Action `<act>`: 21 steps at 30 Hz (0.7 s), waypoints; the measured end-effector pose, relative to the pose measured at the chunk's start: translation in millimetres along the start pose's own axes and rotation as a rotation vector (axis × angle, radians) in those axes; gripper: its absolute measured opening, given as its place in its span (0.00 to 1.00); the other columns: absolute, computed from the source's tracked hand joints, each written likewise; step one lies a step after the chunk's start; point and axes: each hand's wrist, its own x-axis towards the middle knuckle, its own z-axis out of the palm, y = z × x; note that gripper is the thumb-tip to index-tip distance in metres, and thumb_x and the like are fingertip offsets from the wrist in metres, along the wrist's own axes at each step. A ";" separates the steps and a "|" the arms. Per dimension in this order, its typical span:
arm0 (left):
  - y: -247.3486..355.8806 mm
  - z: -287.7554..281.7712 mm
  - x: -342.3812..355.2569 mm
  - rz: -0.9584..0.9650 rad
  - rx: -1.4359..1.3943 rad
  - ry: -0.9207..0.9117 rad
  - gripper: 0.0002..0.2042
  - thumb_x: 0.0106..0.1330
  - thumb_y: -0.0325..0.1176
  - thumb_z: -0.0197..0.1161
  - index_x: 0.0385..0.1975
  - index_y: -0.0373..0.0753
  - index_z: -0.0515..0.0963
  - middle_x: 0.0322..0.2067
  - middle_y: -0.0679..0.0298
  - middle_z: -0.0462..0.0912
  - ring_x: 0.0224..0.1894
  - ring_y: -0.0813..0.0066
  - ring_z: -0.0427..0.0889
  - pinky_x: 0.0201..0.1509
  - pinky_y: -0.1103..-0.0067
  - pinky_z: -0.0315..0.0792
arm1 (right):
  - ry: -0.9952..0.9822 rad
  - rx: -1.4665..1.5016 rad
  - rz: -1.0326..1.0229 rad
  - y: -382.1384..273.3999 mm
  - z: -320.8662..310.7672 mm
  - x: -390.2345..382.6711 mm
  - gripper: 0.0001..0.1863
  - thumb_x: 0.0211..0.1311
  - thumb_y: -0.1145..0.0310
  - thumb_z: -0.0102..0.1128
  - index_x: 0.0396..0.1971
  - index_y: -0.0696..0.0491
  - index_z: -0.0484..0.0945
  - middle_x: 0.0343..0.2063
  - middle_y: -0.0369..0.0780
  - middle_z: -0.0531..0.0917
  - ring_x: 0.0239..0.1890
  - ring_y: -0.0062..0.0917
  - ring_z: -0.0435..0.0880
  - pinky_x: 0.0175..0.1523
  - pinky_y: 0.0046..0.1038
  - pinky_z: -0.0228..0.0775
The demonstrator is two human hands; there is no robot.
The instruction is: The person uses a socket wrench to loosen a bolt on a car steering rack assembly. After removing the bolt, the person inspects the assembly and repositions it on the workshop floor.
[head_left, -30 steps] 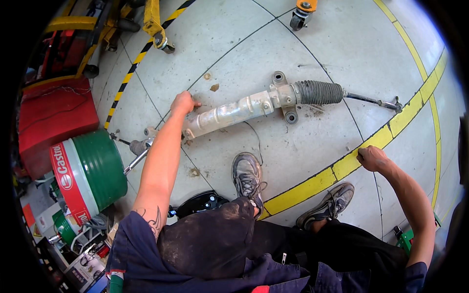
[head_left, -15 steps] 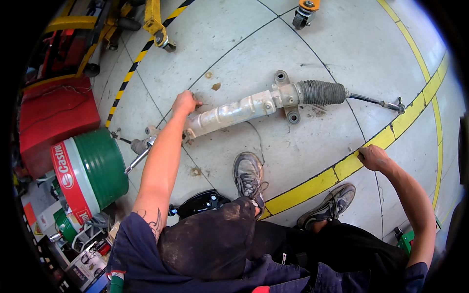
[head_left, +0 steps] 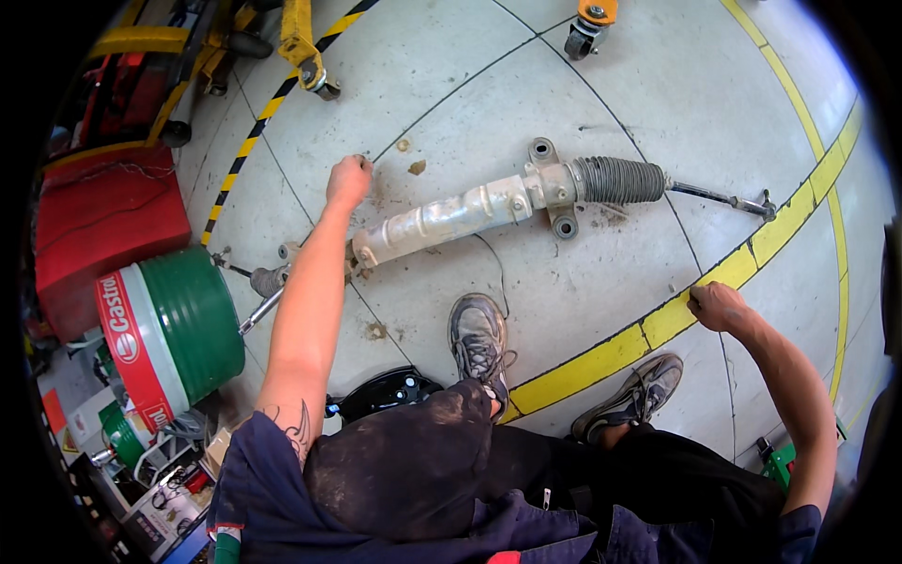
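A grey, dirty steering rack (head_left: 451,224) lies on the tiled floor, slanting up to the right. At its right end are a ribbed black boot (head_left: 618,180) and a tie rod (head_left: 714,195). My left hand (head_left: 349,182) is closed, just beyond the rack's left part and apart from it; what its fingers hold, if anything, is hidden. Under my left forearm, which covers part of the rack, a chrome tool handle (head_left: 261,311) sticks out. My right hand (head_left: 718,306) is curled into a fist over the yellow floor line; its inside is hidden.
A green, white and red drum (head_left: 193,324) stands at the left, beside a red cabinet (head_left: 113,240). Yellow (head_left: 299,47) and orange (head_left: 590,28) legs on castors are at the far side. My shoes (head_left: 477,336) are close to the rack's near side.
My left hand has moved slightly away from me, off the rack's left part, and its fingers have curled in. My right hand and the rack have hardly moved.
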 end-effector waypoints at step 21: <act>10.6 -8.7 -9.7 0.065 0.154 0.025 0.15 0.62 0.41 0.56 0.37 0.36 0.81 0.37 0.49 0.83 0.42 0.50 0.81 0.46 0.64 0.75 | -0.010 0.007 -0.007 -4.1 -3.3 -0.1 0.12 0.59 0.63 0.52 0.29 0.57 0.77 0.26 0.50 0.81 0.33 0.47 0.80 0.39 0.44 0.71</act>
